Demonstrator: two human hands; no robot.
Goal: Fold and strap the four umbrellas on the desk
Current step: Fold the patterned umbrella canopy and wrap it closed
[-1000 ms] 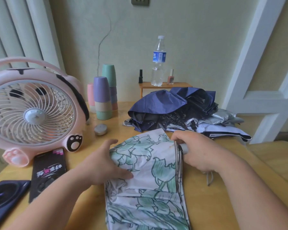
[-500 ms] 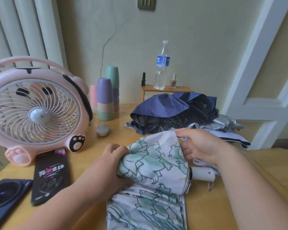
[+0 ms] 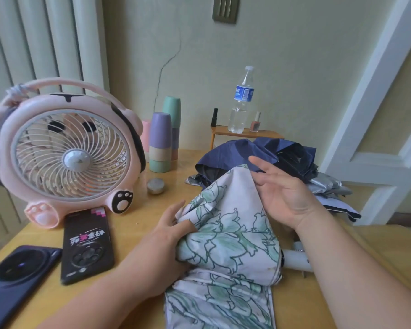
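A white umbrella with green flower print (image 3: 226, 236) lies in front of me on the wooden desk (image 3: 138, 217), its canopy bunched up and its white handle (image 3: 296, 258) sticking out to the right. My left hand (image 3: 166, 236) grips a fold of the canopy at its left side. My right hand (image 3: 280, 191) hovers just right of the raised cloth, palm up, fingers straight, touching its edge. Behind lie a navy umbrella (image 3: 259, 155) and a silver and white one (image 3: 330, 188), both loose and unfolded.
A pink desk fan (image 3: 67, 153) stands at the left, with two phones (image 3: 87, 243) (image 3: 14, 279) before it. Stacked pastel cups (image 3: 161, 141) and a small tin (image 3: 155, 185) sit behind. A water bottle (image 3: 241, 100) stands on a small shelf (image 3: 244, 134) by the wall.
My right hand has let go of the umbrella's handle end and lifted, opening beside the cloth. The canopy has been gathered upward and my left hand has closed on it.
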